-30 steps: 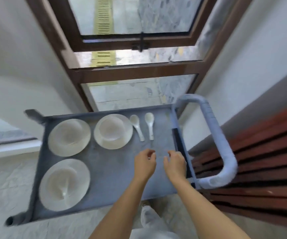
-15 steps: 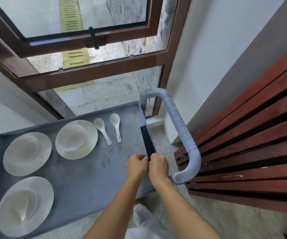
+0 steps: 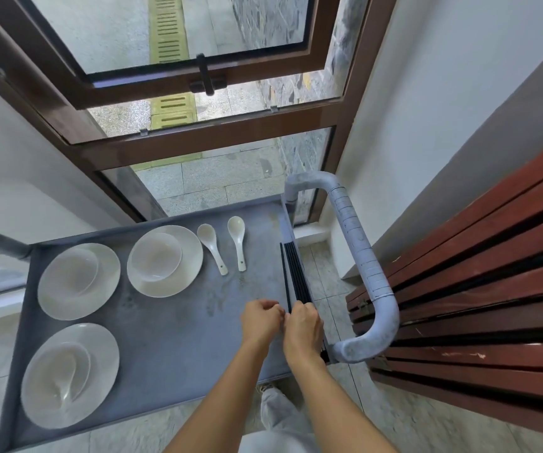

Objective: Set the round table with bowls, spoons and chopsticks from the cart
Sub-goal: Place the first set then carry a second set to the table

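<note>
Both hands work at the right edge of the grey cart (image 3: 165, 338), close to its near right corner. The left hand (image 3: 261, 320) and the right hand (image 3: 303, 325) are curled, fingertips drawn together and touching each other around the near ends of the black chopsticks (image 3: 296, 276). The chopsticks lie as a bundle along the cart's right edge, running away from the hands toward the far right corner; one stick sits slightly apart on the left side of the bundle. Which fingers actually pinch which stick cannot be told.

Two white spoons (image 3: 236, 241) lie side by side near the far edge, bowls toward the far side and handles pointing toward the near side, just left of the chopsticks. Next to them, toward the left, a white bowl (image 3: 156, 256) rests on a white plate (image 3: 188, 273). Two more bowl-on-plate sets stand along the left edge, one at the far left, one at the near left. The cart's pale handle (image 3: 361, 266) arches beyond the right edge, beside a red wooden slatted bench (image 3: 476, 305). A brown-framed window (image 3: 214, 138) rises past the far edge
</note>
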Demonstrator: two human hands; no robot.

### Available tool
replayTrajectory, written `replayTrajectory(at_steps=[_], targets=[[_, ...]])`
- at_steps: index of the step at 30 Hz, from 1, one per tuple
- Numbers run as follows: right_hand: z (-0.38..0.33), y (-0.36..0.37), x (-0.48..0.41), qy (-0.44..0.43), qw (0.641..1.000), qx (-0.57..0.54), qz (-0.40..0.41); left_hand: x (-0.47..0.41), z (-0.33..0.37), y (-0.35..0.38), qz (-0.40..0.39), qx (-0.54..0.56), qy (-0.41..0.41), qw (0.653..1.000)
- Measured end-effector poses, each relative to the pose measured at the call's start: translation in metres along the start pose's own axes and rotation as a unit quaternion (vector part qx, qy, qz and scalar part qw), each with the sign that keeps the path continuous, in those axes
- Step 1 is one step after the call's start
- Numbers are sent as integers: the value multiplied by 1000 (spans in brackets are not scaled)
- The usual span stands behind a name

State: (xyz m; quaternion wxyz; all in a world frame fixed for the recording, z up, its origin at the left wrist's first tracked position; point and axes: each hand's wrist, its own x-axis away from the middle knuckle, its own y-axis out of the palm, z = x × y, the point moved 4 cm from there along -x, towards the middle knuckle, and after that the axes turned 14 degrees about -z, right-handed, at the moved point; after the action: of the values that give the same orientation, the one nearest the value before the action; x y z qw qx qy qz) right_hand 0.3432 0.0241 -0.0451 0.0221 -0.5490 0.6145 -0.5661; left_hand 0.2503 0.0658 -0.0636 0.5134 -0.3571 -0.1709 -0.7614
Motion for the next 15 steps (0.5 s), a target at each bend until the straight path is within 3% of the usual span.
replayTrajectory(at_steps=[15], targets=[[-1, -4, -4, 31, 999, -7, 9, -8, 0, 8, -2, -47, 18, 999]])
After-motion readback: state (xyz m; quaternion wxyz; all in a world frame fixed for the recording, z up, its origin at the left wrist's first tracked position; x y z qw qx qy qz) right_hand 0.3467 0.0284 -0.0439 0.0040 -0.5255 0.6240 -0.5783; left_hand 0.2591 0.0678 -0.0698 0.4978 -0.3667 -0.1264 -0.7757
